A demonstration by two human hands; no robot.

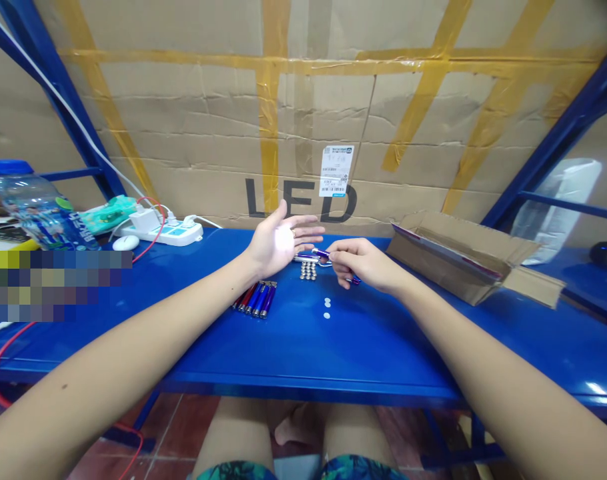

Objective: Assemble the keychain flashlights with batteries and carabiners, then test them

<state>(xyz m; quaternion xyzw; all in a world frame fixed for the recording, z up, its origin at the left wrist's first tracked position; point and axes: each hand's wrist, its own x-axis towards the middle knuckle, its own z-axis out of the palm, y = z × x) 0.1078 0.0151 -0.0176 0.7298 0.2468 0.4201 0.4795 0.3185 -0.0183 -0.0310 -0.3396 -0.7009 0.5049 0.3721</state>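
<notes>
My right hand [356,260] is closed around a small blue-purple flashlight [319,253], its end pointing toward my left hand. My left hand [278,243] is held up with fingers spread and the palm turned to the right, holding nothing. A bright white spot of light falls on that palm. Below it on the blue table lies a row of slim metal-tipped flashlights [261,299], red, blue and purple. Several small button cells [308,270] stand grouped between the hands. Small white discs [327,315] lie nearer the table's front edge. Another slim item behind the fingers is partly hidden.
An open cardboard box [448,260] sits at the right. To the left are a white power strip [176,231] with cables, a white mouse-shaped item [126,243] and a water bottle [38,207]. A large taped carton [208,133] stands behind the table.
</notes>
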